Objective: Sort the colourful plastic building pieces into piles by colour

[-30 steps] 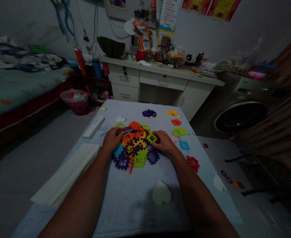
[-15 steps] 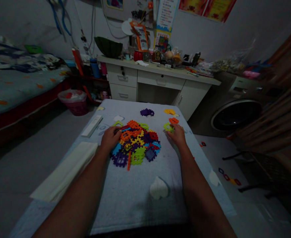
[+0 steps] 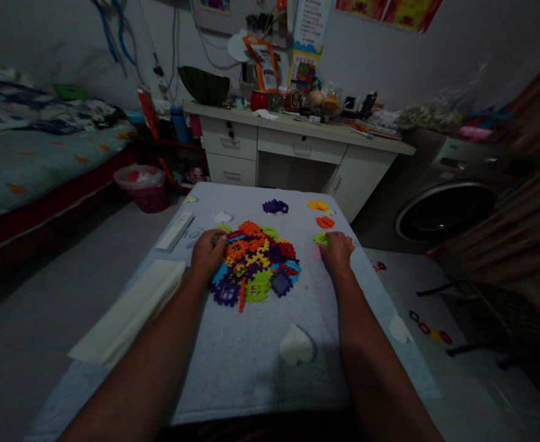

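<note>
A mixed pile of interlocking plastic building pieces (image 3: 255, 261) in orange, yellow, purple, green, blue and red lies mid-table. At its upper left edge is my left hand (image 3: 207, 253), fingers curled in against the thumb; what they hold, if anything, is hidden. To the right of the pile my right hand (image 3: 338, 252) pinches a light green building piece (image 3: 320, 238) low over the cloth. Just beyond that hand sits a small group of orange pieces (image 3: 325, 222). Yellow pieces (image 3: 317, 205) and purple pieces (image 3: 275, 207) form separate groups near the far edge.
A pale cloth with heart shapes covers the table (image 3: 251, 362). On its left lie a long white box (image 3: 175, 232) and a folded whitish sheet (image 3: 131, 313). Behind stands a cluttered desk (image 3: 297, 136), with a washing machine (image 3: 435, 190) at right and a bin (image 3: 143, 190) at left.
My right hand has moved slightly right with the green piece, close below the orange group. My left hand stays at the pile's left edge. The view has shifted a little.
</note>
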The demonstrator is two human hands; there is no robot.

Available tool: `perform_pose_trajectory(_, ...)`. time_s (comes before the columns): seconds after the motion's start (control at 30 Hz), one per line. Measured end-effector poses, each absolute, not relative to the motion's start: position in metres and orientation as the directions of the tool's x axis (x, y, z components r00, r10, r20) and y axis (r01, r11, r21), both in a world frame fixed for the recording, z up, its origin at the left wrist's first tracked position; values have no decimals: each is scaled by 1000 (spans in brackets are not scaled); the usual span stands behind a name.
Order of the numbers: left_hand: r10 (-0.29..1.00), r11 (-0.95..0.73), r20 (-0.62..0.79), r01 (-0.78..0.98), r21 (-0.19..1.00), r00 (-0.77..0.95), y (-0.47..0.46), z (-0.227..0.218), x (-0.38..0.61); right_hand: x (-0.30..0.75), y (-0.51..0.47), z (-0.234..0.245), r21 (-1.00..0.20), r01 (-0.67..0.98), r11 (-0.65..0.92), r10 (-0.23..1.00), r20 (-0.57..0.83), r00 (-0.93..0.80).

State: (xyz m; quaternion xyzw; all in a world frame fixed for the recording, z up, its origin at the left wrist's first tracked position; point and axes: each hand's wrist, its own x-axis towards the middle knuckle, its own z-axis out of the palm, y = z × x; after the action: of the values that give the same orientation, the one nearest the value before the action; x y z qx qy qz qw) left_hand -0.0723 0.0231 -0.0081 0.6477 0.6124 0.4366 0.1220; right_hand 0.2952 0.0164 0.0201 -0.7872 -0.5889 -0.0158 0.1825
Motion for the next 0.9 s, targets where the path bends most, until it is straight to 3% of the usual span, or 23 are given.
perform_pose_trajectory(0.17,836,-271,539,775,570,-104,14,11,-64,281,16,35,-380,924,-40,953,263,150)
perform_pose_trajectory(0.27,863,-249,503,833,493,-39,4,28,-64,270,12,46,-479,865,149,985,146,-89)
perform_pose_trajectory(0.4,922,-188,387,897,399,21,-22,46,-81,259,-6,54,-502,831,240,958,-14,-285)
perform_pose_trajectory(0.63,983,17,175,983,183,-50,-87,42,-136,254,-40,36,-434,860,268,954,-3,-299)
perform_pose_trajectory(0.9,980,198,-22,978,67,-197,-122,22,-178,248,-50,16,-768,622,152,984,59,-167)
